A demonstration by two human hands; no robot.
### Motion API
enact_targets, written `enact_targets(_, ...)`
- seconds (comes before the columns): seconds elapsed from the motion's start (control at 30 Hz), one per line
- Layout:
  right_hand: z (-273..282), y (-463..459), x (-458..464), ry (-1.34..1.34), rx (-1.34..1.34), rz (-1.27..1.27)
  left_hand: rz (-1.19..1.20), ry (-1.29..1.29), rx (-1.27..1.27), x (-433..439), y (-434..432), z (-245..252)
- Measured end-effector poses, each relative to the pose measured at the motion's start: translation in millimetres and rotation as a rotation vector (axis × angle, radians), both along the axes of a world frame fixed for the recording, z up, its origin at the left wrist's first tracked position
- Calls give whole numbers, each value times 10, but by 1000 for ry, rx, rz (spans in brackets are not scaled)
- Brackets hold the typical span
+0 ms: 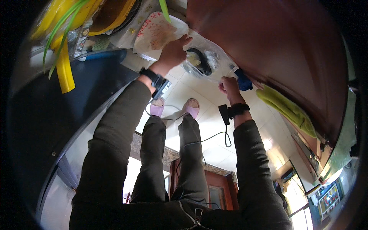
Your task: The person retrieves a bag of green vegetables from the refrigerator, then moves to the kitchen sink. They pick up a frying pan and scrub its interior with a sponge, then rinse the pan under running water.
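A clear plastic bag (222, 61) hangs over the tiled floor before me with its mouth spread. A black curved object (203, 61), crumpled clear plastic (212, 59) and something pale yellow (193, 58) show inside it. My right hand (229, 86) is closed on the bag's near right edge. At the bag's left side is my left hand (174, 52), its fingers extended across the rim; whether they grip the film is hidden. Just beyond that hand lies a whitish plastic bag (158, 31) with red writing. Each wrist carries a strapped device with a cable.
A brown glossy panel (267, 37) fills the far right, with a green towel (284, 109) and dark blue cloth (244, 80) along its edge. To the left are a dark surface (43, 95), a yellow strip (65, 69) and a yellow-rimmed container (115, 27). Green leaves (59, 37) overhang there.
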State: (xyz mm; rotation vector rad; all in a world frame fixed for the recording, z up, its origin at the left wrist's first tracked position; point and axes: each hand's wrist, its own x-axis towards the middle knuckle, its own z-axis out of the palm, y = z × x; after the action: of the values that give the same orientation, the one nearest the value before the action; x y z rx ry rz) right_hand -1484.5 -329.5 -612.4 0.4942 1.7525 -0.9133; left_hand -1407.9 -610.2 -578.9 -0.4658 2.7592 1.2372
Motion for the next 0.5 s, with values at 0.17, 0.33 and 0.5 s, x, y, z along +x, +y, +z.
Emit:
enact_targets(0.17, -158, -178, 279, 95, 204, -214, -15, -216, 106, -143, -2, -244)
enact_targets(0.33, -124, -188, 380, 196, 253, -312, 47, -178, 21, 104, 272, -216)
enact_targets(0.5, 15, -148, 262, 233, 265, -79, -16, -231, 21, 313, 403, -109)
